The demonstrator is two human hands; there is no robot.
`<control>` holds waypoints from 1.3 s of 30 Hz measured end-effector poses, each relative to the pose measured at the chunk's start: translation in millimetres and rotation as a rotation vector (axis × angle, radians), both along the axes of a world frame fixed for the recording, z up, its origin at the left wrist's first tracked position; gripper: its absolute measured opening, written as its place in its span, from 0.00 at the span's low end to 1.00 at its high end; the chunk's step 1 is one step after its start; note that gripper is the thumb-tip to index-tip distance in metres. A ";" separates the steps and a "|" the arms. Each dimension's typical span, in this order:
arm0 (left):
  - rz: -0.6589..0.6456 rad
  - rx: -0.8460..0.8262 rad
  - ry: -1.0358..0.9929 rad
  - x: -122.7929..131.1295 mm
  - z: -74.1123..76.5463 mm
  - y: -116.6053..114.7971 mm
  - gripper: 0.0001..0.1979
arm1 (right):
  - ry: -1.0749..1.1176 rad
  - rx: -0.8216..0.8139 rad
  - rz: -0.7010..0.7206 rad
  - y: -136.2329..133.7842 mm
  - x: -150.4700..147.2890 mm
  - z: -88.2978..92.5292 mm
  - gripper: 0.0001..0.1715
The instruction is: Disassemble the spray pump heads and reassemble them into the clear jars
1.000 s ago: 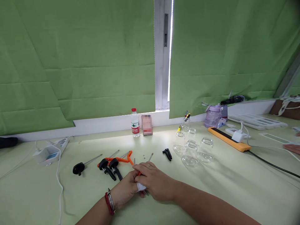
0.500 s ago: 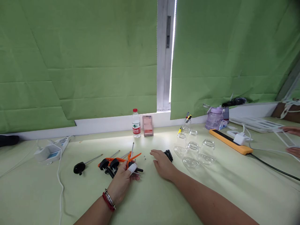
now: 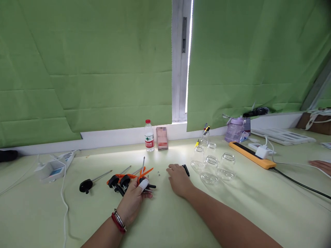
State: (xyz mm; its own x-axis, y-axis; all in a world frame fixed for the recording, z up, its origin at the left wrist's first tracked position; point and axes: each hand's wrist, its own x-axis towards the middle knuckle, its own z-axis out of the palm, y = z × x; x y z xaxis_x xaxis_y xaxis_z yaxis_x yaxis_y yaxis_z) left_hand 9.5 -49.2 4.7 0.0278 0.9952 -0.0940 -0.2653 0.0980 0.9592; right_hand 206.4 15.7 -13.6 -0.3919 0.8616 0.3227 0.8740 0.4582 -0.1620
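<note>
My left hand (image 3: 134,196), its thumb wrapped in white tape, is closed around a black part with orange prongs (image 3: 146,173) and an upright metal rod. Beside it on the table lie more black parts with metal rods (image 3: 125,181) and orange pieces. My right hand (image 3: 179,179) rests palm down on the table, its fingers bent a little and apart. Several short black pieces (image 3: 185,170) lie against its far side, partly hidden by it. Between the hands are tiny metal bits (image 3: 158,173), perhaps nuts.
Several glass jars (image 3: 210,172) stand right of my right hand. A water bottle (image 3: 149,137) and a box (image 3: 162,139) stand at the back. An orange power strip (image 3: 250,155) and another person's hand (image 3: 320,165) are at the right. A black knob with a rod (image 3: 86,186) lies left.
My right hand has shifted slightly over the black pieces, covering more of them. The left hand keeps its hold. At the far right the other person's hands have moved, and the white frame is lowered.
</note>
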 end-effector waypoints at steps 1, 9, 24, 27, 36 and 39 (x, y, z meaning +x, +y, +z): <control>0.006 -0.001 0.003 -0.6 -0.2 -0.2 0.13 | 0.007 0.003 -0.084 3.4 5.3 2.3 0.16; 0.023 0.011 -0.010 -2.1 0.2 -0.8 0.13 | 0.019 -0.030 -0.399 21.8 38.6 4.6 0.11; 0.029 0.021 -0.023 -3.4 -0.7 1.4 0.15 | 0.248 -0.101 -0.046 1.0 24.0 10.8 0.06; 0.011 0.035 -0.044 -2.3 1.4 1.3 0.14 | 0.403 -0.151 0.209 -12.9 13.3 11.6 0.02; -0.086 0.005 -0.084 0.7 4.7 -1.8 0.13 | 0.468 -0.235 0.399 -31.7 -2.9 12.1 0.04; -0.111 0.019 -0.069 0.4 5.2 -2.6 0.13 | 0.483 -0.238 0.426 -33.5 -4.7 11.6 0.05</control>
